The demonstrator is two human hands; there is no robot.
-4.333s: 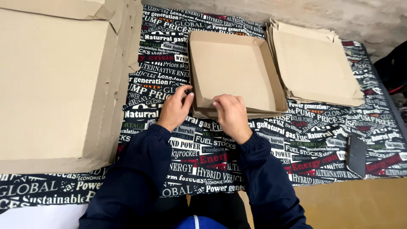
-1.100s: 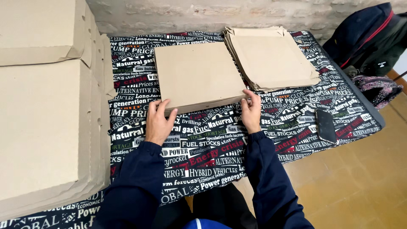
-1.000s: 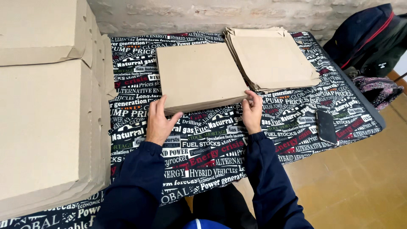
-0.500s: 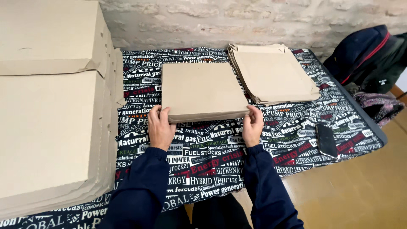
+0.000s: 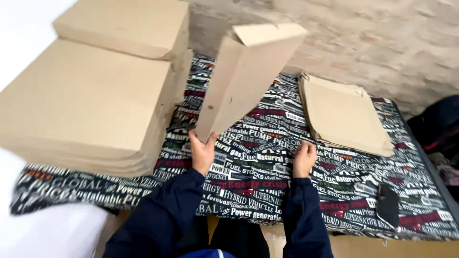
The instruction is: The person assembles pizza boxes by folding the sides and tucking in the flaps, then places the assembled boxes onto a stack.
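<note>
A flat folded cardboard box (image 5: 244, 71) stands tilted up on one corner above the printed black cloth (image 5: 258, 167). My left hand (image 5: 203, 152) grips its lower corner. My right hand (image 5: 304, 158) rests on the cloth to the right, fingers loosely curled, holding nothing and apart from the box. Both arms wear dark blue sleeves.
A tall stack of closed cardboard boxes (image 5: 91, 100) fills the left side. A pile of flat cardboard blanks (image 5: 342, 114) lies at the right. A small black object (image 5: 387, 205) sits near the cloth's front right. A rough stone wall (image 5: 373, 38) runs behind, dark bags (image 5: 437, 129) at far right.
The box lay flat under both hands; now my left hand has swung it up and toward the left stack. My right hand has let go of it.
</note>
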